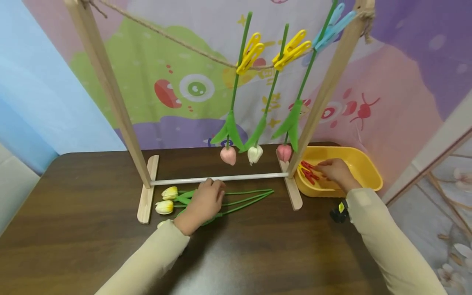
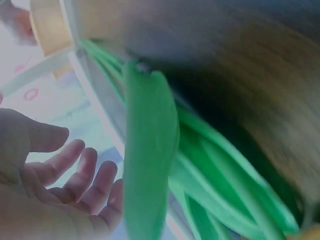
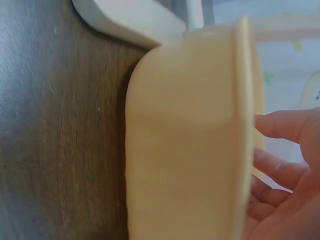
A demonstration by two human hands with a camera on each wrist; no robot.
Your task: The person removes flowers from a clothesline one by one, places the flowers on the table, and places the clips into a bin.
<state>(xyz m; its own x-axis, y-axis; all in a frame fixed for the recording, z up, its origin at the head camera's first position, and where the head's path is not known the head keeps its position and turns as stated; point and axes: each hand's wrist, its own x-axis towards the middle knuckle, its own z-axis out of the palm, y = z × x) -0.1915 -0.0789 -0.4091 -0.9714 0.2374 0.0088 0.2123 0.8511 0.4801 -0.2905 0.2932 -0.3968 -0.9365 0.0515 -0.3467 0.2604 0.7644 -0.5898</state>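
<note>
My left hand hovers at the green stems and leaves of the yellow tulips lying on the table. In the left wrist view its relaxed fingers are beside a broad green leaf, gripping nothing. Inside the yellow basket is my right hand, its fingertips close to red clothespins. The right wrist view shows thumb and fingers apart behind the basket wall, which hides the clothespins. A pink tulip, a white tulip and a darker pink tulip hang head down.
A wooden frame with a white crossbar stands on the brown table. Along its rope, yellow clothespins and a light blue clothespin grip the hanging stems. A patterned cloth covers the back.
</note>
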